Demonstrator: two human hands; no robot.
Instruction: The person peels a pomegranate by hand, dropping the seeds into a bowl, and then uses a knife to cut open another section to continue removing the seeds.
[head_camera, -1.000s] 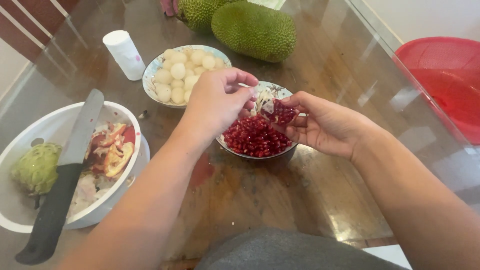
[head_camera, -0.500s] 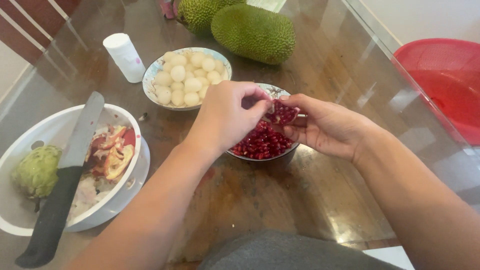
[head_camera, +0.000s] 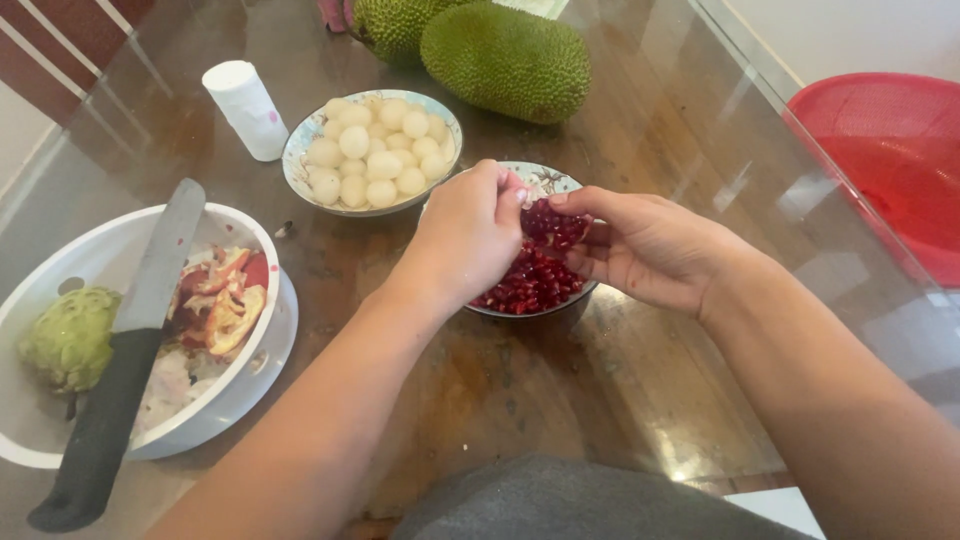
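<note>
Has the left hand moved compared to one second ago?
Yes. The left hand moved right, further over the bowl of red seeds, covering more of it.

One head camera looks steeply down, close over the table (head_camera: 560, 400), facing 12 o'clock across it.

Seed bowl (head_camera: 545, 180) half hidden (hands).
</note>
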